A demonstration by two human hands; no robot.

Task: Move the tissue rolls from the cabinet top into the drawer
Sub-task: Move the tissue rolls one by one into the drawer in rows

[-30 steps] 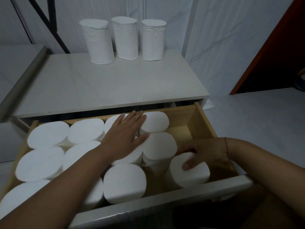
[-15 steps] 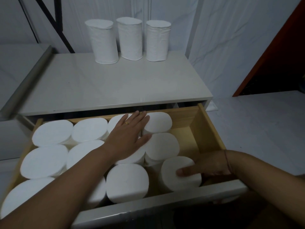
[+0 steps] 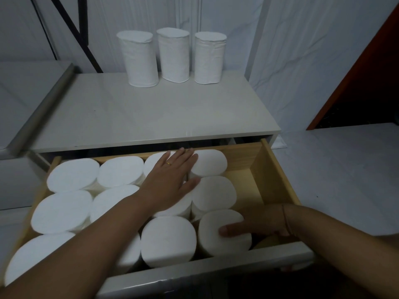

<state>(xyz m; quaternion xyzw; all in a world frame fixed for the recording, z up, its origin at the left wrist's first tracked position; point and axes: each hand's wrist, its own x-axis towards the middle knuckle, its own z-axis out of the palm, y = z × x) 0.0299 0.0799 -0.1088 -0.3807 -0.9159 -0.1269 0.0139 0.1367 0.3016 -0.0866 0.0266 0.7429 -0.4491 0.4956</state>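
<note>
front roll (image 3: 224,231), gripped by right hand (image 3: 265,223), shifted left in roll-filled drawer (image 3: 278,169).

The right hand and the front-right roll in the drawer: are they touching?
Touching. The head view shows the right hand with its thumb lying on top of the front-right roll, no gap between them.

White tissue rolls (image 3: 174,54), tan drawer (image 3: 278,169)
</note>
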